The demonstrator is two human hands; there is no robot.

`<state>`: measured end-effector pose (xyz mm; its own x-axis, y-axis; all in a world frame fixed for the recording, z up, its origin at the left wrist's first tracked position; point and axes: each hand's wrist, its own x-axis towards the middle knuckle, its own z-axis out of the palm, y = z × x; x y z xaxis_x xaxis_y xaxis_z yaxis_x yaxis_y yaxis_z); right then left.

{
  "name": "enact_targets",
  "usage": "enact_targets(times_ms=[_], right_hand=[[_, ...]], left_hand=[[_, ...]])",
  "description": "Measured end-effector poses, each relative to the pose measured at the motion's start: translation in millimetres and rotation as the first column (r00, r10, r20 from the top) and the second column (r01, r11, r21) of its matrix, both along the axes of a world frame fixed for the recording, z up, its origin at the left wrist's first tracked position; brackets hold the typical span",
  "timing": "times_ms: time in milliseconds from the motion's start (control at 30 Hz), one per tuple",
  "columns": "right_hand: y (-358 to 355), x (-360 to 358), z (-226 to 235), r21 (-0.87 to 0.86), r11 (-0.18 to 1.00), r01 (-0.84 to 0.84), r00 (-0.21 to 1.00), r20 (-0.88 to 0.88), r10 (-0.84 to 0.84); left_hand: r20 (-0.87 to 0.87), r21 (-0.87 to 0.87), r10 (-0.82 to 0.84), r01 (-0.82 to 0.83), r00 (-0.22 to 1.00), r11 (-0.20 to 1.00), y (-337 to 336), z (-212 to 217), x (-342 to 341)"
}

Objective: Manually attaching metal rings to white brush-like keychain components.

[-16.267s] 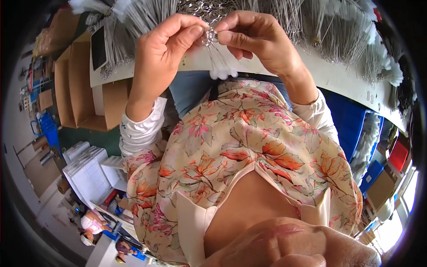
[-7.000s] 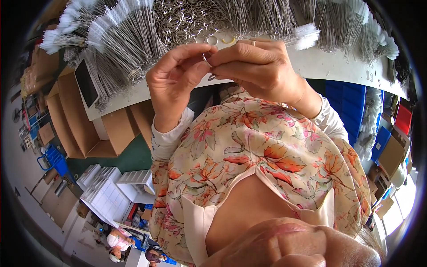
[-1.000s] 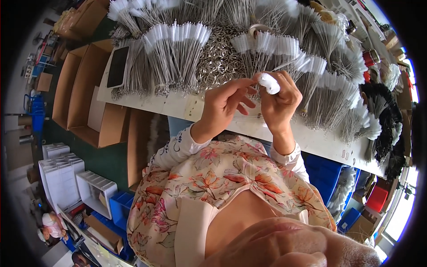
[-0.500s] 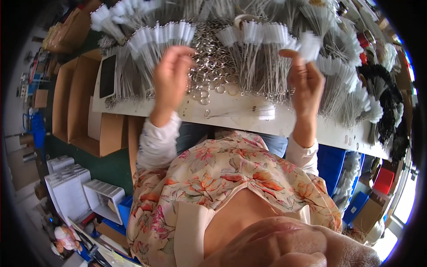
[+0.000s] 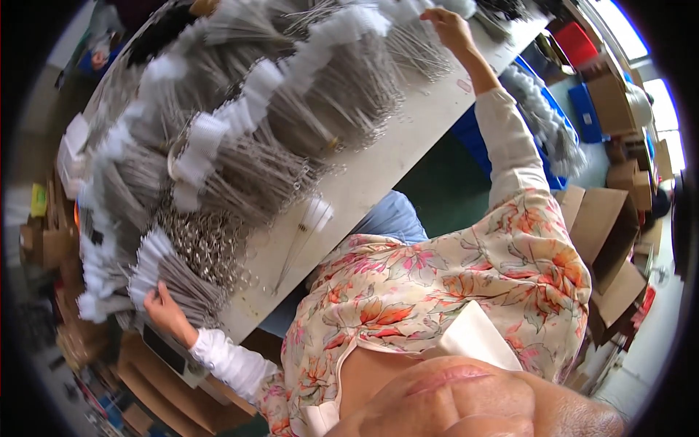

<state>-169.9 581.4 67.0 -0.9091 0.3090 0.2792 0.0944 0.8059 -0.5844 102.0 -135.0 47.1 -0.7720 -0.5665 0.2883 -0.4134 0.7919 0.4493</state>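
My left hand [image 5: 169,315] lies at the near left end of the table, against a bundle of white-bristled wire brushes [image 5: 154,266]. Its visible fingers are loosely apart, some hidden by the brushes. Out at the far right, my right hand [image 5: 448,30] reaches with stretched fingers to the white heads of another row of wire brushes [image 5: 415,45]; I see nothing held in it. Between the hands lies a heap of metal rings [image 5: 207,244]. Some loose brushes [image 5: 300,237] lie near the table's front edge.
Many more brush bundles [image 5: 247,102] cover the white table [image 5: 393,156]. A dark phone [image 5: 164,349] lies by my left wrist. Blue bins [image 5: 542,116] with white brushes stand past the right arm, cardboard boxes [image 5: 608,233] behind them.
My view has turned to the right. My right arm has stretched out to the far right brushes. My left hand has come down beside the left bundle.
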Motion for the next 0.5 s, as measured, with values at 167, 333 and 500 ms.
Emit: enact_targets(times_ms=[167,333,500], right_hand=[[-1.2,-28.4,-18.8,0.192,0.975,0.108,0.991,-0.095,-0.091],[-14.5,-41.7,-15.3,0.196,0.980,-0.025,0.999,0.047,0.016],[-29.6,-44.3,-1.9,0.435,0.899,0.049,0.998,0.023,-0.066]], left_hand=[[0.149,-0.203,0.037,-0.006,0.988,0.979,3.6,7.4,5.2],[0.163,-0.178,0.090,-0.061,0.983,0.982,-17.5,-1.8,6.1],[0.182,-0.197,0.098,-0.061,0.978,0.978,3.6,14.7,4.2]])
